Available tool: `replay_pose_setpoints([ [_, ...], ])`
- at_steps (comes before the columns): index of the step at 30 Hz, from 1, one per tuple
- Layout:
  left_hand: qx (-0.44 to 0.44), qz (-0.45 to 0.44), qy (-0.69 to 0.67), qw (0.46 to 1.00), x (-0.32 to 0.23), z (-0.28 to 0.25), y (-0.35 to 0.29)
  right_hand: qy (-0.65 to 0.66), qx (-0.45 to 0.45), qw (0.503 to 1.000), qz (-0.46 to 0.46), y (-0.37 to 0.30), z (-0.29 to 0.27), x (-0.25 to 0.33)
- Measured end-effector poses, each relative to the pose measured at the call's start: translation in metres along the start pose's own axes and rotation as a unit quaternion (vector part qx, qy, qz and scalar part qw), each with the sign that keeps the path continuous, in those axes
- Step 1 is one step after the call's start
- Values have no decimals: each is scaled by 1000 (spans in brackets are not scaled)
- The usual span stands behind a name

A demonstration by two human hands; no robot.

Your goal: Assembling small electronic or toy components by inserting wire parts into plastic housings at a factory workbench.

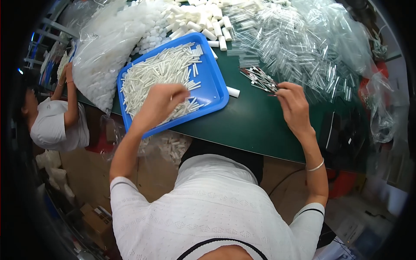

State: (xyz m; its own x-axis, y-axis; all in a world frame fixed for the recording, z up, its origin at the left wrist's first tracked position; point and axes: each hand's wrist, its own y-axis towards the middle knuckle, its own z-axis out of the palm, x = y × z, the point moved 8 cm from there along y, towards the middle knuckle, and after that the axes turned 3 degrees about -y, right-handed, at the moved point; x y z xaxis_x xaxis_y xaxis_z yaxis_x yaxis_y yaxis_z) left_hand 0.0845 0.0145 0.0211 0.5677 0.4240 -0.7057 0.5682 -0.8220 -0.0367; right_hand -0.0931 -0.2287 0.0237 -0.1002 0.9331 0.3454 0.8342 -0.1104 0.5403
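- Dark green matte tabletop carries all the work, and a second person in a white shirt sits at its far left.
- Left hand is curled, fingers pinched down into thin white plastic sticks heaped in the one blue rectangular plastic tray; what it grips cannot be told.
- Right hand pinches narrowly at a small bundle of dark-tipped thin tubes.
- Risk: the tray's near corner overhangs the table edge, so a downward press could tip sticks onto the floor.
- Risk: a sweep of the right wrist could scatter the clear tubes.
- Counts: two hands, one tray, sticks and tubes far too many to count, some dozen stubby white caps.
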Motion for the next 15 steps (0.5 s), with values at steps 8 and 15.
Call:
replay_pose_setpoints([
  [8,-76,120,276,951,31,17,95,256,34,923,285,-35,1,7],
  [15,-109,80,104,985,1,5,77,312,-19,922,228,-23,14,22],
])
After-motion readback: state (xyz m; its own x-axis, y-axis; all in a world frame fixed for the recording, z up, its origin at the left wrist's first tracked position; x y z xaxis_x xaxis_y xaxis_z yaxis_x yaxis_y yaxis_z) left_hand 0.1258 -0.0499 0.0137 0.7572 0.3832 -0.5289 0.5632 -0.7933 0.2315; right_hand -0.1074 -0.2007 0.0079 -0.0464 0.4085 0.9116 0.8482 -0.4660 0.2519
